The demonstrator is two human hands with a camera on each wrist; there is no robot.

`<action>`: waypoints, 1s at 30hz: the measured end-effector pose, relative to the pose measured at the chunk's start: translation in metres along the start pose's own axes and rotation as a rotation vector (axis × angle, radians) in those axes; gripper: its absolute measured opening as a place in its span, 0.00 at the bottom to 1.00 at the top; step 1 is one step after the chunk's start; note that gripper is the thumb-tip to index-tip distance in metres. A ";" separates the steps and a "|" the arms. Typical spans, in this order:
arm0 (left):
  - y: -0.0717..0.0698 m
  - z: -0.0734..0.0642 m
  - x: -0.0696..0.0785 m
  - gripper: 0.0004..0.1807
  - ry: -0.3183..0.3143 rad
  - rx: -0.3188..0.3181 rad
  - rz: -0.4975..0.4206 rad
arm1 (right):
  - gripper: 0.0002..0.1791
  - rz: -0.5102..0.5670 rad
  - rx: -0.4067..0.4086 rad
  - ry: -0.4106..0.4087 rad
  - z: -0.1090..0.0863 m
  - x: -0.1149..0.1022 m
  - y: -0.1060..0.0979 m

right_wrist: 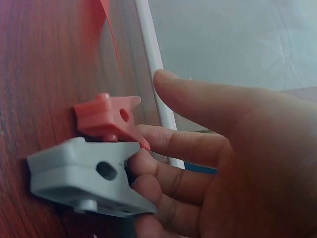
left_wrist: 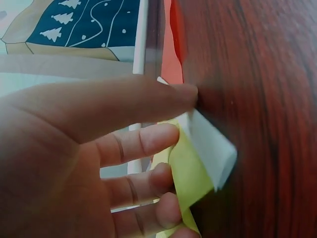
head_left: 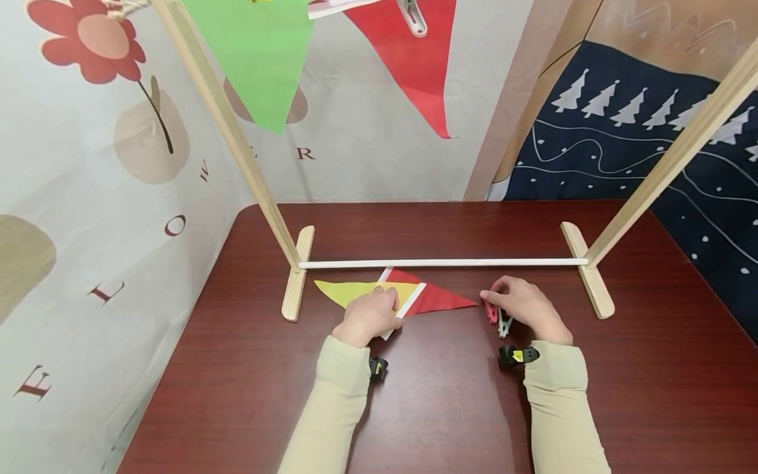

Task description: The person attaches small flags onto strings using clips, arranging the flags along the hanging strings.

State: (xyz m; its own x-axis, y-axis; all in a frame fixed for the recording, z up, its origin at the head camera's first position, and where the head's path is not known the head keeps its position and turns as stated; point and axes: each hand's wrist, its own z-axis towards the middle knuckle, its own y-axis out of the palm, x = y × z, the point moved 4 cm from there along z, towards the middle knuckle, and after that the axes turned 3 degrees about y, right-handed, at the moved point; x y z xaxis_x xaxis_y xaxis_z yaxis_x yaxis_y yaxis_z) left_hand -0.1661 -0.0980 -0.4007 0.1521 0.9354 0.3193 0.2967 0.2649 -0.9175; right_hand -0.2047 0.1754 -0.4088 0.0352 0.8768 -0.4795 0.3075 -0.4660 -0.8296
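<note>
My left hand (head_left: 370,316) is over a yellow paper pennant (head_left: 340,290) with a white strip along its wide edge. In the left wrist view the thumb and fingers pinch it near the white strip (left_wrist: 213,148), and the yellow paper bends there. Under it lies a red pennant (head_left: 441,301) pointing right. My right hand (head_left: 524,306) reaches down to a red clip (head_left: 491,313) and a grey clip (head_left: 504,324) side by side on the table. In the right wrist view its fingertips touch the clips' handle ends, while the thumb stands apart above the red clip (right_wrist: 106,118).
A wooden frame stands around the work, with a left post (head_left: 237,141), a right post (head_left: 675,158) and a white rod (head_left: 444,263) low across the table (head_left: 438,408). Above hang a green pennant (head_left: 260,59) and a red hanging pennant (head_left: 417,66) with a white clip (head_left: 412,16).
</note>
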 end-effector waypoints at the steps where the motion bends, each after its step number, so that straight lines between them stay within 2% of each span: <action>1: 0.001 0.000 0.000 0.10 0.007 -0.002 0.006 | 0.26 0.000 0.000 0.002 0.000 0.000 0.001; 6: 0.002 0.002 0.001 0.08 0.005 -0.005 0.030 | 0.26 0.006 -0.003 0.002 0.001 0.000 0.002; 15: -0.002 0.002 0.002 0.08 -0.040 -0.001 0.029 | 0.26 -0.004 -0.005 0.014 0.001 -0.002 0.002; 21: -0.003 0.003 0.002 0.12 -0.056 0.013 0.027 | 0.27 0.001 -0.020 0.005 0.000 -0.005 0.001; 27: -0.001 0.006 0.003 0.07 -0.056 0.016 0.048 | 0.27 -0.003 -0.035 -0.013 0.000 -0.007 0.003; 30: 0.001 0.007 0.003 0.10 -0.050 0.022 0.049 | 0.27 -0.011 -0.039 -0.012 0.001 -0.007 0.005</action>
State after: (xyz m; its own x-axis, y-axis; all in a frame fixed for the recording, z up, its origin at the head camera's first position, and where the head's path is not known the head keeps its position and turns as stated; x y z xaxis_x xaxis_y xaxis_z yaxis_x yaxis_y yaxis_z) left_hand -0.1720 -0.0933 -0.4021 0.1188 0.9578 0.2619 0.2691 0.2229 -0.9370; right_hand -0.2041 0.1666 -0.4094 0.0202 0.8801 -0.4744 0.3449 -0.4515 -0.8229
